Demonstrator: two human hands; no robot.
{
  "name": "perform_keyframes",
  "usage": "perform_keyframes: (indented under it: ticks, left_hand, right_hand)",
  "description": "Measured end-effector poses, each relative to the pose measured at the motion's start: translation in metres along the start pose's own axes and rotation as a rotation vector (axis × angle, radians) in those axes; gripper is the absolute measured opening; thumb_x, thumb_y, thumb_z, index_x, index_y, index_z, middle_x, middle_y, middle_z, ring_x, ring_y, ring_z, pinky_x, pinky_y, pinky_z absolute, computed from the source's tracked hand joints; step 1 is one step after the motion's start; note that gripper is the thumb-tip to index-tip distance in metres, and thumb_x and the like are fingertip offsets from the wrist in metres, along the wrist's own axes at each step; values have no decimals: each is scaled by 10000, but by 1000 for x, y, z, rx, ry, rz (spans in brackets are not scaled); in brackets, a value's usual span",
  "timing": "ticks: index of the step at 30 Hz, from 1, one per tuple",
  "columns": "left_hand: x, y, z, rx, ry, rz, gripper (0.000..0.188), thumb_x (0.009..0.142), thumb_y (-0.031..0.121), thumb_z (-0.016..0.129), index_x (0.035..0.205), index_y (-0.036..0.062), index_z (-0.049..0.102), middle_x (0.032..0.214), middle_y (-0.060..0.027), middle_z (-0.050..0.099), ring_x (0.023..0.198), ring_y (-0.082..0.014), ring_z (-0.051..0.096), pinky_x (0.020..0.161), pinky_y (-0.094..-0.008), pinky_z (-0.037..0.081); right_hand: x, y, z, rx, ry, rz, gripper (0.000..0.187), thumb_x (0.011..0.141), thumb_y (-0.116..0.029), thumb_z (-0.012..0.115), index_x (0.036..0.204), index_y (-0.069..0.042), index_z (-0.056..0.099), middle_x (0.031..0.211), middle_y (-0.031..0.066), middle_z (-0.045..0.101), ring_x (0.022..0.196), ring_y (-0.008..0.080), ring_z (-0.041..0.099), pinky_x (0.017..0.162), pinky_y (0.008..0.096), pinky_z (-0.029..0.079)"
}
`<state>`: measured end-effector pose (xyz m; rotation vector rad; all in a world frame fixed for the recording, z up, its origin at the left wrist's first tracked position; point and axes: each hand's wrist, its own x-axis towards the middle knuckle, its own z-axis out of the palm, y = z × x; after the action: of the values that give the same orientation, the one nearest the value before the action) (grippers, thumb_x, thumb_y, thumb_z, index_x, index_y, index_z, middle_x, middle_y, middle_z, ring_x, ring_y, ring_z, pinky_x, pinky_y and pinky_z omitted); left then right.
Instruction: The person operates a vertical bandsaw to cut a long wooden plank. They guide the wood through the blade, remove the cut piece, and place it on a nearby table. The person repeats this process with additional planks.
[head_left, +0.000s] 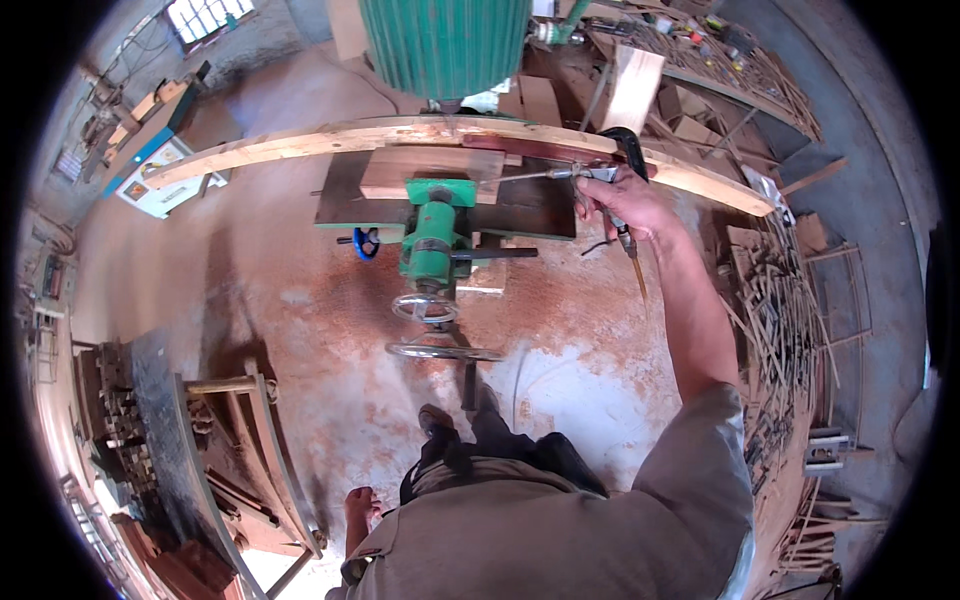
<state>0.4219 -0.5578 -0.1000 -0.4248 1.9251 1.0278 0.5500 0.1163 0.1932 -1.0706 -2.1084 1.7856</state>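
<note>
Grasping one air gun [598, 174] with right fingers [612, 195], two silver handwheels [440, 354] nearby, left fingers [363, 497] partly hidden, grip unclear

- You stand in a woodworking workshop.
- At upper centre you face a green machine [445, 45] with metal handwheels [445, 353].
- Thin wood sticks [765, 330] heap along your right.
- Timber pieces [115, 410] stack lower left.
- Reddish dust [350, 300] covers your floor [570, 400].

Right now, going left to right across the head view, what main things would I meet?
White-and-teal cabinet, blue handwheel, green vise, right hand gripping a metal air gun, pile of thin wood sticks.
</note>
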Motion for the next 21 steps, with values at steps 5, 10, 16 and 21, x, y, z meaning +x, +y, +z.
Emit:
perform_keyframes:
  ticks: [5, 10, 16, 21]
  left_hand:
    - [4, -11, 4, 93, -69, 35, 202, 855, 200, 526, 872, -1, 539, 648, -55, 534, 495, -165, 541, 420, -288, 450]
    - [6, -31, -4, 241, -64, 52, 220, 826, 174, 518, 870, -38, 552, 689, -105, 576, 535, -206, 587, 454, -302, 487]
    - [-2, -23, -10, 76, -16, 50, 194, 808, 158, 517, 882, -15, 566, 683, -99, 568, 514, -190, 565, 426, -285, 440]
    - [-7, 5, 12, -72, 137, -36, 222, 808, 181, 522, 915, -6, 575, 701, -83, 577, 508, -169, 557, 451, -281, 445]
  right_hand:
    - [-11, 47, -40, 71, 143, 100, 266, 828, -329, 629, 882, -69, 608, 826, 30, 636, 777, 116, 593, 466, 262, 443]
    - [0, 108, -52, 105, 189, 103, 240, 783, -214, 675, 943, -49, 608, 803, 23, 604, 721, 111, 554, 567, 267, 449]
    - [18, 162, -61, 36, 251, 111, 397, 734, -168, 717, 1066, 6, 584, 871, 46, 596, 811, 118, 532, 717, 283, 420]
    - [28, 202, -86, 88, 81, 29, 503, 754, -127, 675, 1203, 17, 502, 997, 69, 597, 903, 159, 549, 842, 288, 435]
